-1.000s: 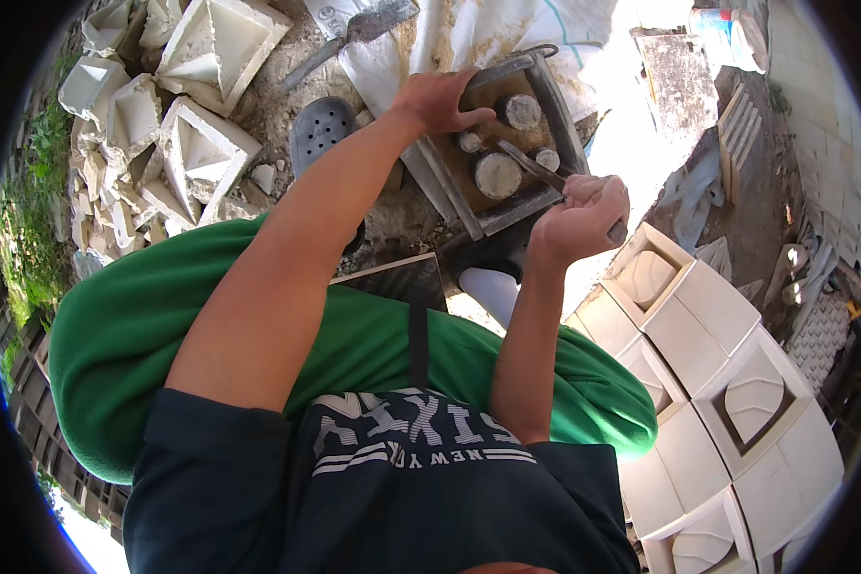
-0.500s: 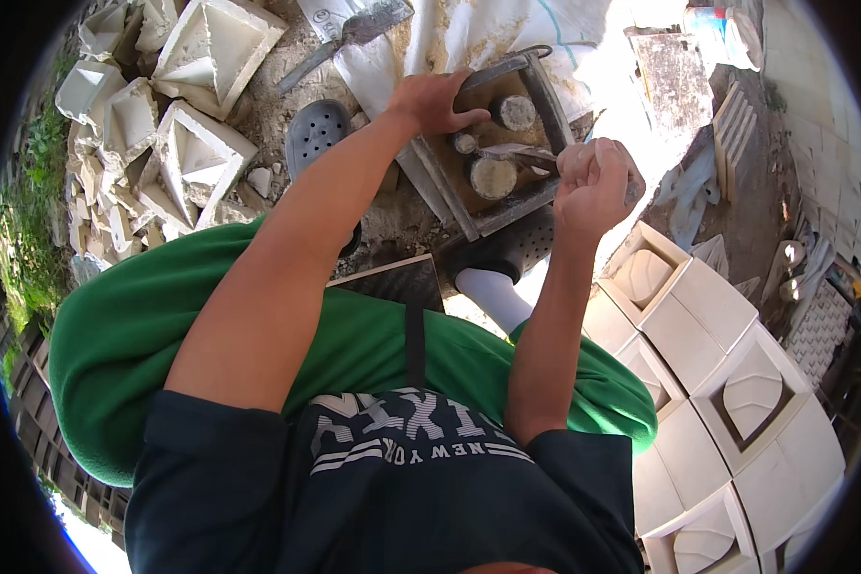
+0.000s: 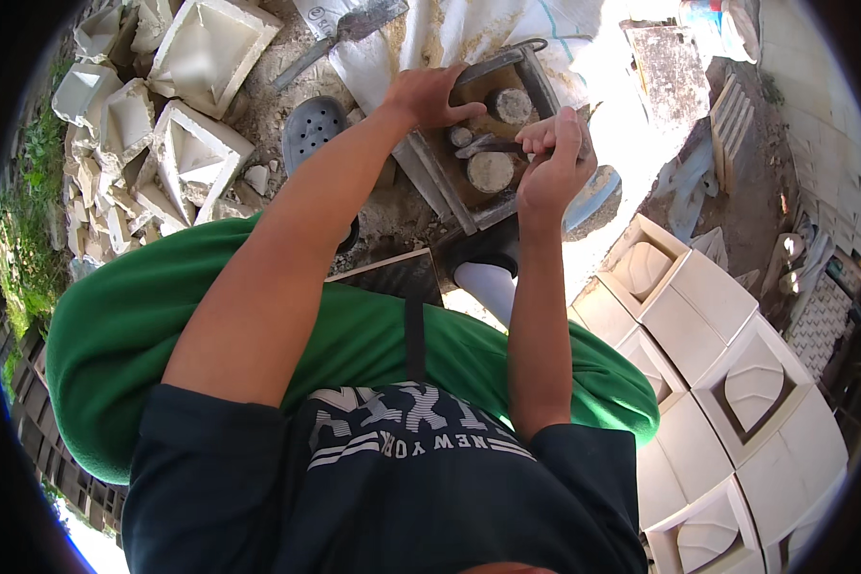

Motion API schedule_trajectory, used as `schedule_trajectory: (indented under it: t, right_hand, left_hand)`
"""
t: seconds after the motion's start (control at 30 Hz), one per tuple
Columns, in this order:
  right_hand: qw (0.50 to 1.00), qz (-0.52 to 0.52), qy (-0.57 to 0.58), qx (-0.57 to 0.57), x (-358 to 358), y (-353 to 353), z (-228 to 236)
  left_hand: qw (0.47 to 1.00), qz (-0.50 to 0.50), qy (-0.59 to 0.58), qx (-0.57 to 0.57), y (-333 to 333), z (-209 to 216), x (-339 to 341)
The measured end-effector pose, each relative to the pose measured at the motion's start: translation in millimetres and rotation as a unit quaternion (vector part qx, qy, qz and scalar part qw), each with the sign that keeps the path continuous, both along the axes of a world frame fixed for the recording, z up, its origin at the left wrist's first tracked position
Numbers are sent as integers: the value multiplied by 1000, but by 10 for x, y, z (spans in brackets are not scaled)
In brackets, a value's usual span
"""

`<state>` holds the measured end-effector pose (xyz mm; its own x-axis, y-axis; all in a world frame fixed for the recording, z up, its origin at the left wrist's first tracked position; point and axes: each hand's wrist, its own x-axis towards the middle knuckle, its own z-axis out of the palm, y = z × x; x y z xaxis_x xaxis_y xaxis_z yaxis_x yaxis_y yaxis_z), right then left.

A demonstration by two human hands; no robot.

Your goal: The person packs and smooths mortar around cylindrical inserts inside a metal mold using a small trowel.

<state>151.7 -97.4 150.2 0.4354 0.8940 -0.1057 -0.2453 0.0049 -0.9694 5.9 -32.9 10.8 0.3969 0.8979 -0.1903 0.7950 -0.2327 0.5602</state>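
A dark-rimmed box-like frame [image 3: 536, 84] sits in front of me, with brown material inside. Round pale-topped plugs stand in it: one far [image 3: 510, 105], one near [image 3: 490, 172], and a small one [image 3: 461, 136] between them. My left hand [image 3: 429, 98] grips the frame's left rim, thumb pointing inward. My right hand [image 3: 557, 167] is closed around the handle of a small trowel-like tool [image 3: 488, 144] above the right side of the frame. The tool's narrow blade lies between the plugs; the handle is hidden in my fist.
Broken white plaster moulds [image 3: 201, 148] are heaped at the left. Stacked cream-coloured blocks with leaf-like reliefs [image 3: 708, 383] fill the right. A larger trowel [image 3: 368, 19] lies on white sacking [image 3: 430, 43] at the far side. My grey clog [image 3: 314, 129] is beside the frame.
My right hand has moved left over the frame, turning at the wrist, and the tool's blade has shifted left between the plugs. My left hand stays on the rim.
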Motion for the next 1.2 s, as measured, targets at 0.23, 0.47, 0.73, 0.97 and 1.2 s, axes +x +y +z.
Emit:
schedule_trajectory:
  t: [0.23, 0.47, 0.73, 0.97, 1.2]
  right_hand:
    - [999, 14, -24, 37, 39, -222, 124]
    - [997, 59, -47, 16, 62, -240, 95]
    - [992, 80, -68, 67, 54, -159, 61]
    - [989, 97, -67, 88, 108, -108, 271]
    - [985, 118, -118, 46, 150, 63, 227]
  left_hand:
    - [999, 0, -7, -40, 33, 58, -4]
    - [1000, 8, -22, -6, 5, -19, -12]
    - [999, 7, -5, -48, 17, 63, -10]
    - [1000, 9, -8, -18, 20, 65, -7]
    - [1000, 16, -18, -2, 11, 0, -5]
